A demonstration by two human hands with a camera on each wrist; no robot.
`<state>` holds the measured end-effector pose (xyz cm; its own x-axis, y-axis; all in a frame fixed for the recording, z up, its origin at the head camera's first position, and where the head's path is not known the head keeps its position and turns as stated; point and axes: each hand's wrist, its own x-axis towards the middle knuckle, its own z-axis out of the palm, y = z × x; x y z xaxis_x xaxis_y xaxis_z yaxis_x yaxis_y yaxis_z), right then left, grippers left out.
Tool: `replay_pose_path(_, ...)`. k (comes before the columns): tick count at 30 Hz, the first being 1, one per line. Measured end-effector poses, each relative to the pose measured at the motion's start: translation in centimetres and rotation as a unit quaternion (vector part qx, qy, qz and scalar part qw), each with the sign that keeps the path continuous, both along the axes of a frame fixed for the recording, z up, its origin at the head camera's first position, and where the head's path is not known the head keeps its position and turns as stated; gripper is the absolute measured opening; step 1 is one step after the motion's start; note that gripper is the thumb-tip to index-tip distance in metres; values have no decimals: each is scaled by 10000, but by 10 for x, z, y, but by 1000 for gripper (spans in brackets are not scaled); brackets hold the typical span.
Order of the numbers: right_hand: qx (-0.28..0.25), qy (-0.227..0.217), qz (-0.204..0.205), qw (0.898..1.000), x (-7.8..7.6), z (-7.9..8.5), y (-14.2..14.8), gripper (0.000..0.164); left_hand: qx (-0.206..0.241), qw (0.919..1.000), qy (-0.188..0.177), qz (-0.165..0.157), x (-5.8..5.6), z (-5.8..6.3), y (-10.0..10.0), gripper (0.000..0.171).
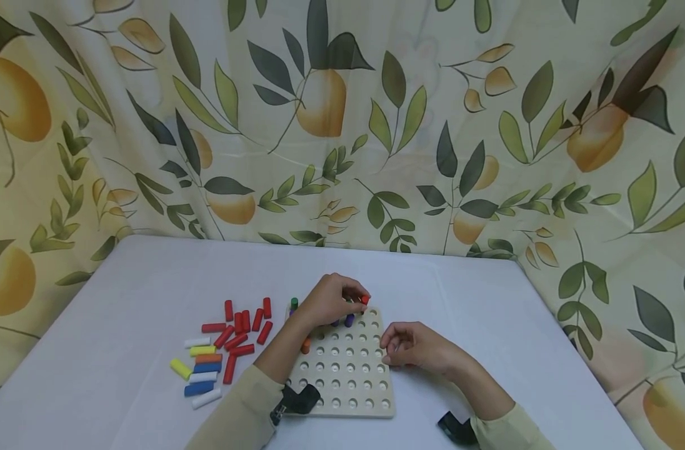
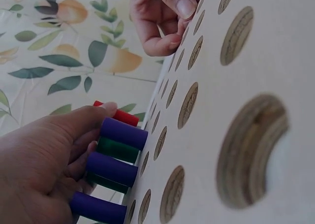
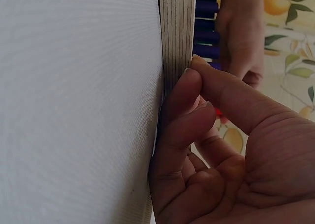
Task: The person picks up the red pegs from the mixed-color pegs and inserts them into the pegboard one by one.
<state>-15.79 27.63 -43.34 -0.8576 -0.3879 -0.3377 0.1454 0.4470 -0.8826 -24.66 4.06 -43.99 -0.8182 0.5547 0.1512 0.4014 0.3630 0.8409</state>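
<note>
A pale wooden pegboard (image 1: 370,407) with rows of round holes lies on the table. At its far right corner my left hand (image 1: 327,301) pinches a red peg (image 1: 365,300) between thumb and fingers; whether the peg's lower end is in a hole is hidden. Purple pegs (image 2: 118,130) and green pegs (image 2: 117,149) stand in the far rows beside that hand. An orange peg (image 1: 305,345) stands near the board's left side, partly behind the wrist. My right hand (image 1: 412,345) grips the board's right edge (image 3: 177,42), thumb at the top, curled fingers along the side.
Left of the board, many loose red pegs (image 1: 229,370) lie scattered. Nearer me are yellow pegs (image 1: 202,351), blue pegs (image 1: 199,389), white pegs (image 1: 207,399) and an orange peg (image 1: 209,358). A patterned curtain (image 1: 342,187) hangs behind the white table (image 1: 460,294).
</note>
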Motion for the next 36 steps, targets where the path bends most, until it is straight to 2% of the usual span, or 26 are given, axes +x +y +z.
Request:
replay_pose_path(10,-99,-16,15,9999,0,-2,0,24,-419,9989,-194,52,-1,-1,-2,18)
replay_pose_path(24,-146,-66,27,9999,-1,-1,0,24,-356,9988,-330,76,-2,-1,-2,17)
replay_pose_path(36,-136,69,97,9998,-1,-2,2,24,-421,9984,-355,111,0,0,-1,18)
